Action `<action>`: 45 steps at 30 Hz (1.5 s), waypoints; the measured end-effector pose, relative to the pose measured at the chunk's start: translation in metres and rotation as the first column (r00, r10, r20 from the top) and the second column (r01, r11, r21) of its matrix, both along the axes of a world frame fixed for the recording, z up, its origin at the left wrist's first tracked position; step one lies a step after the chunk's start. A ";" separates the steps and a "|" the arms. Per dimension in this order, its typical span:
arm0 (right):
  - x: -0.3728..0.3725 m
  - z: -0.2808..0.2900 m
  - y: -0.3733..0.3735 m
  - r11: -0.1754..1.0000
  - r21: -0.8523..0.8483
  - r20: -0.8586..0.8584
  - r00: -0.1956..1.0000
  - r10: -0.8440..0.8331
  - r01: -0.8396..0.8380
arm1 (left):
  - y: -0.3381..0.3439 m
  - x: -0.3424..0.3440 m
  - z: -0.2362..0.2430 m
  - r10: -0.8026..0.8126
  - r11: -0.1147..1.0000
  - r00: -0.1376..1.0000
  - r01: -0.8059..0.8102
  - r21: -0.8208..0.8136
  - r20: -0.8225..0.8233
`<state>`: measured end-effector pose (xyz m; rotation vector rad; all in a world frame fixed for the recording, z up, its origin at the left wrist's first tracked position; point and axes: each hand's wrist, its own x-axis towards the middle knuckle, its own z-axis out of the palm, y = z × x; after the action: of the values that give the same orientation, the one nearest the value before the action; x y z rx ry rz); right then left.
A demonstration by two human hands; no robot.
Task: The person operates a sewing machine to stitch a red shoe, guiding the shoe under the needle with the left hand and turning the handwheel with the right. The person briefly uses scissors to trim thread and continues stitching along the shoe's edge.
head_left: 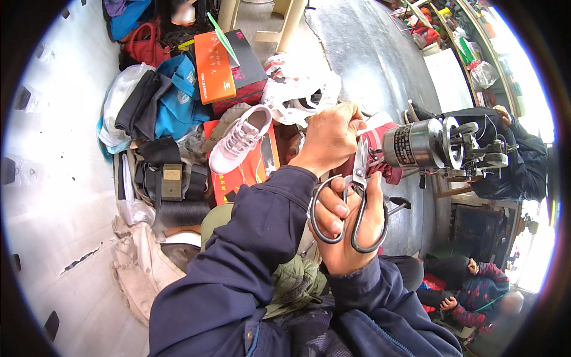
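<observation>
- Biggest thing is the pale white panel (44, 178) curving down the left edge of the frame, then the shiny grey floor (369, 47) up top, right of centre.
- Two people are seated over on the right: one in dark clothes (517, 166) at mid-height, another in a patterned top (479, 294) at lower right.
- Navy sleeves (232, 250) come up from the bottom edge, the left one reaching across the middle.
- A silvery machine with a fat metal cylinder (410, 146) sits right of centre, with a maroon item (374, 141) just left of it.
- Upper left is a heap: a blue bag (178, 107), an orange box (214, 68) beside it, and a pale pink sneaker (238, 143) below.
- Left hand (330, 140), around the centre: fingers curled in, tips hidden, so can't tell if they're pinching anything.
- Right hand (351, 223), just below: fingers wrapped round the black handles.
- Scissors (358, 184) in that right hand, near centre, blades pointing up beside the left hand.
</observation>
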<state>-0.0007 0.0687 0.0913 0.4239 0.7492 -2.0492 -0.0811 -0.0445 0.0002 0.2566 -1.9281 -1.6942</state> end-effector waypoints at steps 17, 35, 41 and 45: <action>-0.008 0.007 -0.011 0.990 0.121 -0.012 0.997 -0.073 0.074 | 0.000 -0.002 0.001 0.011 1.000 1.000 -0.011 0.017 -0.027; 0.006 -0.008 0.039 0.948 0.246 -0.099 0.967 0.233 -0.203 | -0.012 0.002 0.003 0.138 0.987 0.990 -0.141 0.071 0.038; 0.054 -0.086 0.158 0.401 0.915 -0.339 0.449 0.827 -0.048 | -0.048 0.016 -0.010 0.339 0.918 0.897 -0.250 -0.307 0.283; 0.059 -0.191 0.250 -0.023 0.998 -0.012 0.579 0.815 0.052 | -0.056 0.028 -0.020 0.296 0.871 0.843 -0.045 -0.489 0.450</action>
<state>0.0579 0.3183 -0.1001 0.0468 2.4203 -0.6084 -0.0536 -0.1002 -0.0199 0.7367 -2.5373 -1.0531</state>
